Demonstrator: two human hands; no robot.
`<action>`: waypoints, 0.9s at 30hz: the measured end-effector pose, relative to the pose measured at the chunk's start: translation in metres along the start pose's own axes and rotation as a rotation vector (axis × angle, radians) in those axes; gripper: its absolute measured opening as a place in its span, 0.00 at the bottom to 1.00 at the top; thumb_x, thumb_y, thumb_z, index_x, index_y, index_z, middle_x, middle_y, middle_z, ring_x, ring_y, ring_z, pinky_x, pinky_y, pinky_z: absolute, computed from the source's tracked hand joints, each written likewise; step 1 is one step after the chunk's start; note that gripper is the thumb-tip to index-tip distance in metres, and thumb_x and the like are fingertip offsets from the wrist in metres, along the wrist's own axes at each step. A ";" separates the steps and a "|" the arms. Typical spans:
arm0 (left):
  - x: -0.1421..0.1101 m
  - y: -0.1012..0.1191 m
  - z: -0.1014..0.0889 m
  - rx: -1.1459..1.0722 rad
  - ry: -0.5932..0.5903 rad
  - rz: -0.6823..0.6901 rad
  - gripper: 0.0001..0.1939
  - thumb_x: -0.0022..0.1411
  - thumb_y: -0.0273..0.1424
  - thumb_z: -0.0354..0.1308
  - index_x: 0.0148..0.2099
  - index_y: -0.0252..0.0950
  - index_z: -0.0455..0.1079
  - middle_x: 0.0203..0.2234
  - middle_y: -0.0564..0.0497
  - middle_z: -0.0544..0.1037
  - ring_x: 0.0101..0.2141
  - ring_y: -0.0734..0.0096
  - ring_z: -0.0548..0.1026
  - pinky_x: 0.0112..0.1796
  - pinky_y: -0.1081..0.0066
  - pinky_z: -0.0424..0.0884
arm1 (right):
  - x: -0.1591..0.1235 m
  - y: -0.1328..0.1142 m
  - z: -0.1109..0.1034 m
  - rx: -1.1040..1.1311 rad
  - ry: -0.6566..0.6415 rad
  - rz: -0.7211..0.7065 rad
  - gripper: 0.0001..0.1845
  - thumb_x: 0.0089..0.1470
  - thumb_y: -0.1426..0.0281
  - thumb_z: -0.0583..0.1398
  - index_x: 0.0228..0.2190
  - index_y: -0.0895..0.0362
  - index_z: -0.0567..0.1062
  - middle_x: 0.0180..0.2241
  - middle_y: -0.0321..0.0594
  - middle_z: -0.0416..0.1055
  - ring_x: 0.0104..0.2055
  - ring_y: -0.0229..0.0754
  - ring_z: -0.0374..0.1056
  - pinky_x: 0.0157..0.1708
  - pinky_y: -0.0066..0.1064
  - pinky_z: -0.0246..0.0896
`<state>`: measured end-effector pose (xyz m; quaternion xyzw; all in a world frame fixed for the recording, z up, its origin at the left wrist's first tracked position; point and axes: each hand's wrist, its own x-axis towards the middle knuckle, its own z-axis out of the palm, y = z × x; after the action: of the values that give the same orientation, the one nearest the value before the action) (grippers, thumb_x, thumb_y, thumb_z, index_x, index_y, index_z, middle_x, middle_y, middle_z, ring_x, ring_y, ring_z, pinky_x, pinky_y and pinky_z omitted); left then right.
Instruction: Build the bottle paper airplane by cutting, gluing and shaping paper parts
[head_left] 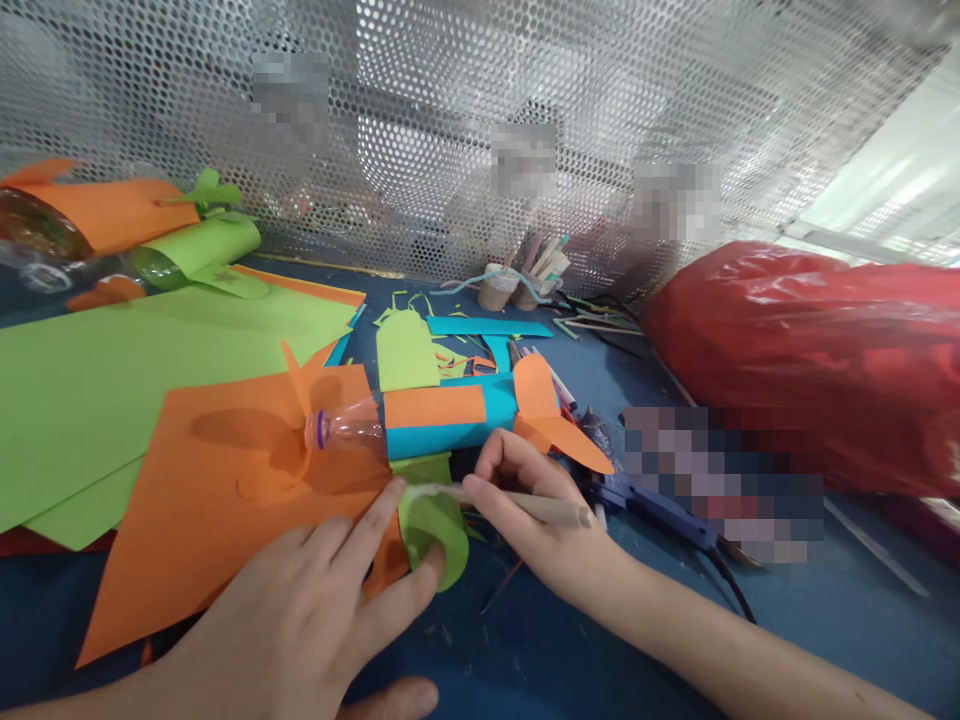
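A plastic bottle lies on its side, wrapped in blue and orange paper. It has orange paper blades at its purple-ringed neck, orange fins at its base, and light green flaps above and below. My left hand is spread with fingers apart, fingertips pressing on the lower green flap and the orange sheet. My right hand pinches a beige pen-like tool; its exact kind is unclear. Its tip points at a whitish streak on the green flap, just below the bottle.
Green sheets lie at left, below other paper-wrapped bottles. A blue glue gun with a black cable is at right, near a red plastic bag. Cups of pens and paper scraps stand before a perforated metal screen.
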<state>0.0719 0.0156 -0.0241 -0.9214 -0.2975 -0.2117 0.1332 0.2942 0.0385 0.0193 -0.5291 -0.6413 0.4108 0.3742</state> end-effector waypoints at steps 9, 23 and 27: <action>0.000 0.001 0.002 -0.032 0.002 -0.015 0.24 0.69 0.48 0.41 0.58 0.50 0.69 0.50 0.41 0.75 0.39 0.50 0.75 0.32 0.60 0.72 | 0.001 0.005 0.000 -0.127 0.020 0.008 0.11 0.55 0.70 0.57 0.25 0.53 0.60 0.21 0.27 0.58 0.22 0.33 0.53 0.22 0.25 0.49; 0.001 0.002 0.000 -0.031 -0.010 -0.014 0.24 0.70 0.47 0.39 0.59 0.49 0.69 0.51 0.39 0.74 0.41 0.49 0.75 0.33 0.60 0.71 | 0.002 0.005 0.001 -0.146 0.014 -0.005 0.10 0.54 0.72 0.57 0.24 0.53 0.60 0.21 0.27 0.58 0.22 0.33 0.53 0.22 0.25 0.49; 0.000 0.001 0.000 -0.014 -0.043 0.008 0.25 0.70 0.47 0.40 0.60 0.48 0.68 0.51 0.39 0.74 0.40 0.51 0.75 0.32 0.61 0.72 | 0.001 0.006 0.001 -0.138 0.018 -0.008 0.10 0.55 0.72 0.57 0.25 0.53 0.60 0.21 0.27 0.58 0.23 0.33 0.53 0.23 0.25 0.49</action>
<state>0.0725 0.0141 -0.0240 -0.9278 -0.2950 -0.1933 0.1215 0.2959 0.0405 0.0132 -0.5547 -0.6668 0.3594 0.3442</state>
